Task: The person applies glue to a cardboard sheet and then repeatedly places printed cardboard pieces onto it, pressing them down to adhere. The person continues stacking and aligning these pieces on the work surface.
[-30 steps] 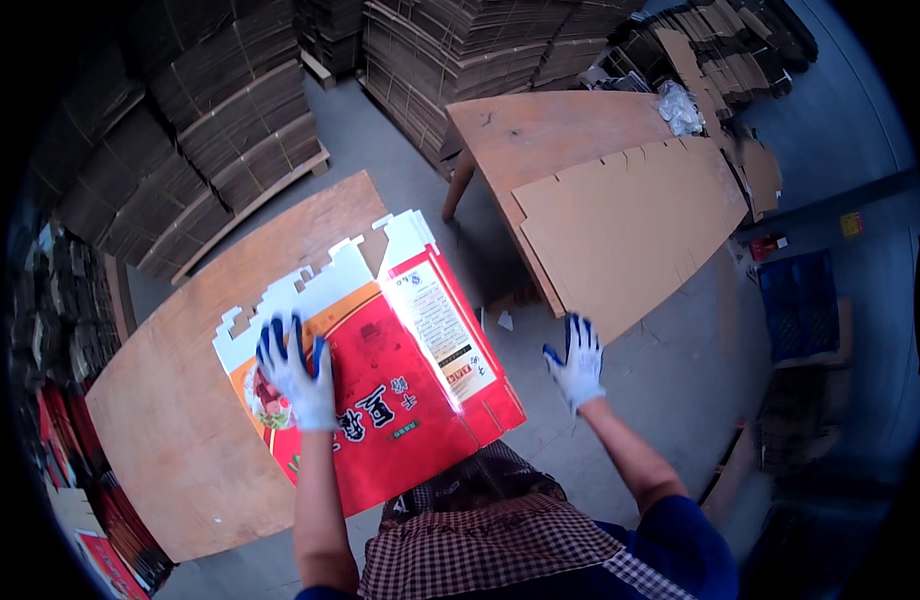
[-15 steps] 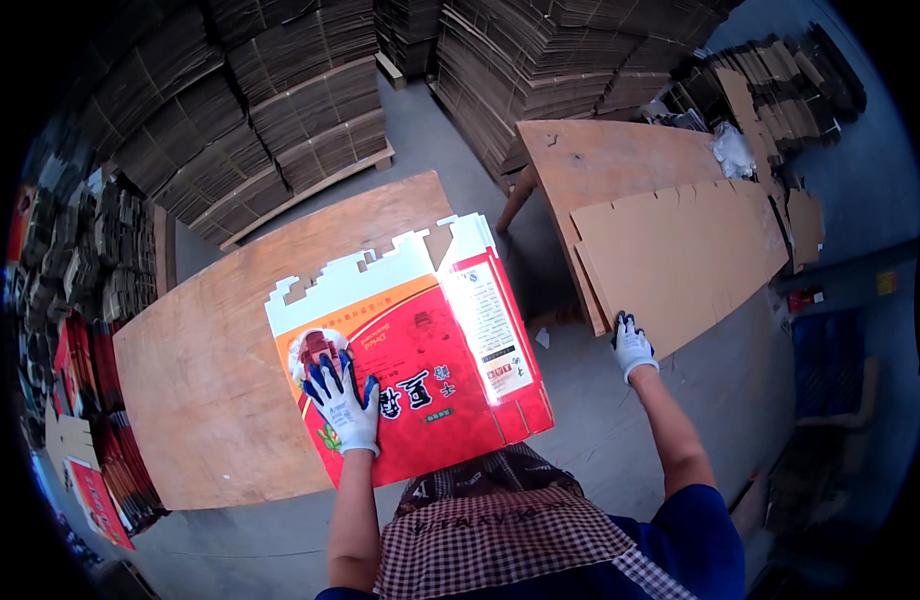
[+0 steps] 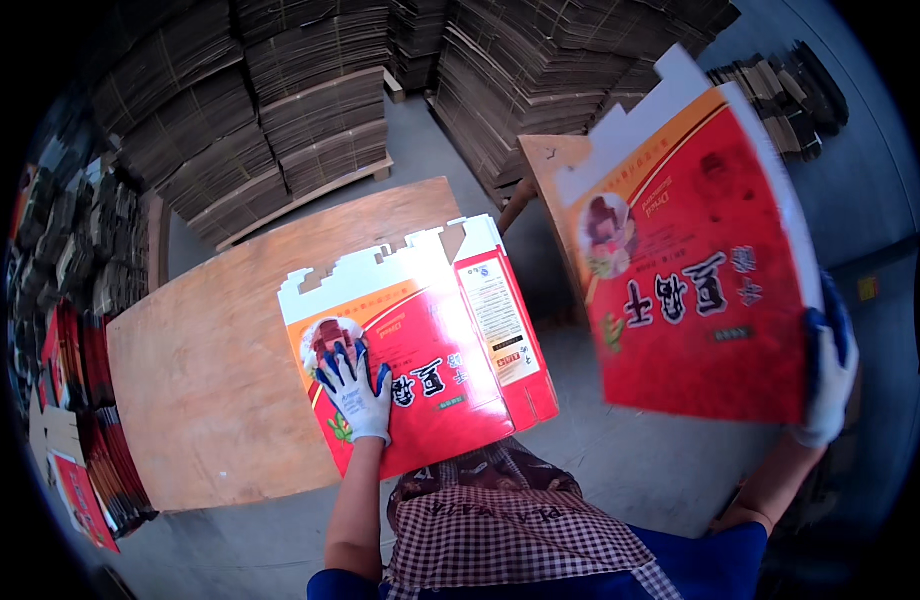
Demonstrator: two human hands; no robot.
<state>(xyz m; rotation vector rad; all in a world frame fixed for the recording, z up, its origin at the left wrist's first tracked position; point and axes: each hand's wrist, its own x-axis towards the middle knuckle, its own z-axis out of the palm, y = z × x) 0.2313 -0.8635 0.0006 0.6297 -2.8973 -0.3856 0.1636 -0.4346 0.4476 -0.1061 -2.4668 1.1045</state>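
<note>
My left hand [image 3: 358,396], in a white glove with blue fingertips, lies with fingers spread on a red flattened carton [image 3: 450,425]. That carton rests on the near right part of a wooden table [image 3: 200,390]; its far edge has white cut-out flaps. On the right, a second red flattened carton [image 3: 710,345] is held up in the air, tilted, its printed face showing. My right hand [image 3: 830,380], gloved alike, is closed on its right edge, with some fingers hidden behind the carton.
Tall stacks of brown cardboard [image 3: 320,110] stand on pallets beyond the table. A second wooden table [image 3: 555,165] is partly hidden behind the raised carton. Piles of folded cartons [image 3: 105,455] line the left side. A checked apron [image 3: 510,530] touches the near side.
My right hand has swung right and up from the second table, lifting a carton that lay brown side up and turning its red face into view. My left hand stays on the other carton.
</note>
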